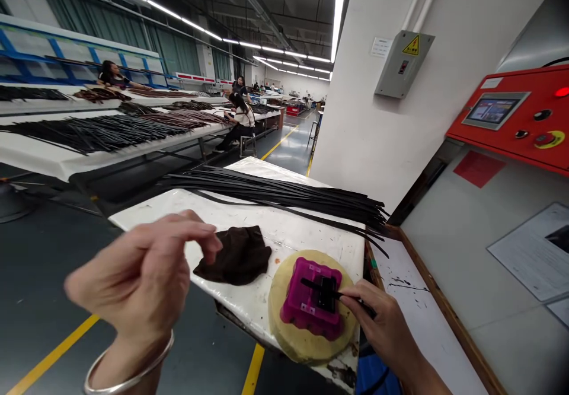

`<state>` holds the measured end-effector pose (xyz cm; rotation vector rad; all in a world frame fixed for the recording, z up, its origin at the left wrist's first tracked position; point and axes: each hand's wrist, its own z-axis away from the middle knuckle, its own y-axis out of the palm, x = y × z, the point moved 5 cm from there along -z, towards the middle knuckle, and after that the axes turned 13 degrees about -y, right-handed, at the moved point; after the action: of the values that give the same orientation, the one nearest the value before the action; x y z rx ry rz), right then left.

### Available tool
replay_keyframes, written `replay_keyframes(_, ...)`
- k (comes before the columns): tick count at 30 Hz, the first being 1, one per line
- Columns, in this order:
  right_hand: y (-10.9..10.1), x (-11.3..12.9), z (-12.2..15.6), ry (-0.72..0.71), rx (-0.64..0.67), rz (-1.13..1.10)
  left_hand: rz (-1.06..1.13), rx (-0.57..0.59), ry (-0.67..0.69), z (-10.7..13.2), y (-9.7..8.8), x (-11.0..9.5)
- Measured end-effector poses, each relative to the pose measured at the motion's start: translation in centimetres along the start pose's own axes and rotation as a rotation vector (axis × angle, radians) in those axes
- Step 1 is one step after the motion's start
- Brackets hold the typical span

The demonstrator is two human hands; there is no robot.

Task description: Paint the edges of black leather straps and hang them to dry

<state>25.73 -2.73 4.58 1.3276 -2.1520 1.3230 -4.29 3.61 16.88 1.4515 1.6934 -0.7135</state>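
My right hand (377,315) pinches a thin black stick-like tool (313,284). The tool lies across a magenta container (296,291), over a compartment of glossy black liquid (328,300). A round yellowish pad (280,327) sits beneath that container at the table's near corner. Raised at the left, my left hand (146,270) has its fingers bent and drawn together, slightly blurred. What they hold, if anything, is hidden. A crumpled dark brown cloth (240,255) lies on the white table just beyond the left fingertips.
A bundle of long black strips (275,193) crosses the back of the white table (155,208). At right stands a machine with a red control panel (511,116). An electrical box (404,66) hangs on the wall. Several people work at strip-covered tables (53,161) at left.
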Motion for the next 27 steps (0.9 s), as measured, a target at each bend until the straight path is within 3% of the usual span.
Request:
replay_keyframes(3, 0.3, -0.2, 0.1, -0.038, 0.011, 0.04, 0.055, 0.093, 0.074, 0.9, 0.8, 0.9)
replay_keyframes(7, 0.6, -0.1, 0.2, -0.063, -0.012, 0.067, 0.074, 0.186, -0.113, 1.4, 0.9, 3.6)
replay_keyframes(16, 0.7, 0.0, 0.1, -0.045, -0.007, 0.084, 0.107, 0.186, -0.302, 2.3, 1.1, 6.3)
replay_keyframes(27, -1.8, -1.5, 2.6, -0.044, 0.064, 0.151, 0.091, 0.204, -0.386, 3.1, 1.0, 8.3)
